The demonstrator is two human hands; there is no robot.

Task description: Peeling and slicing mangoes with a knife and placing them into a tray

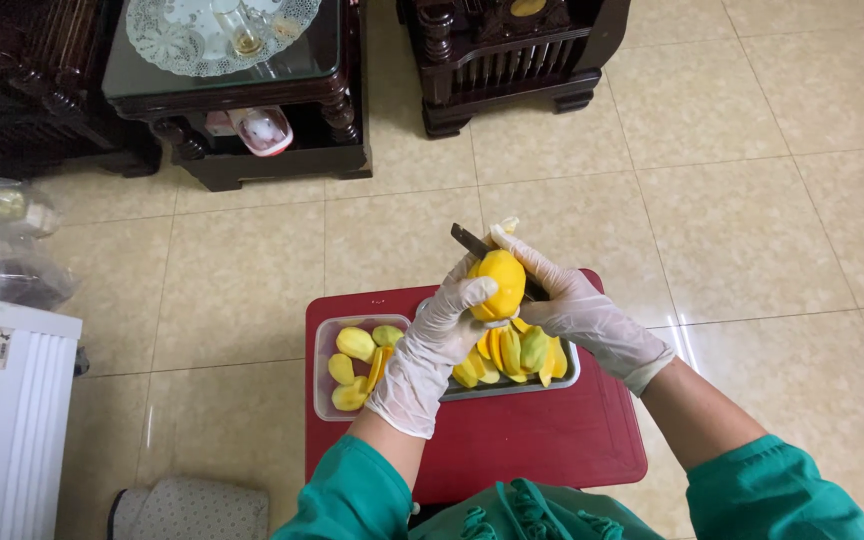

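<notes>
Low on the tiled floor, a red stool serving as workbench, with a metal tray of yellow-green fruit slices on it to catch each cut. Directly above the tray, left hand cupping a peeled yellow fruit — steadied for the blade — right hand gripping the knife against it.

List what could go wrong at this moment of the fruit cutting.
The knife in the right hand works close to the gloved left hand gripping the peeled yellow fruit; a slip could cut the fingers. The fruit looks wet and might slide from the glove. Slices are piled high in the metal tray on the small red table; some could spill.
</notes>
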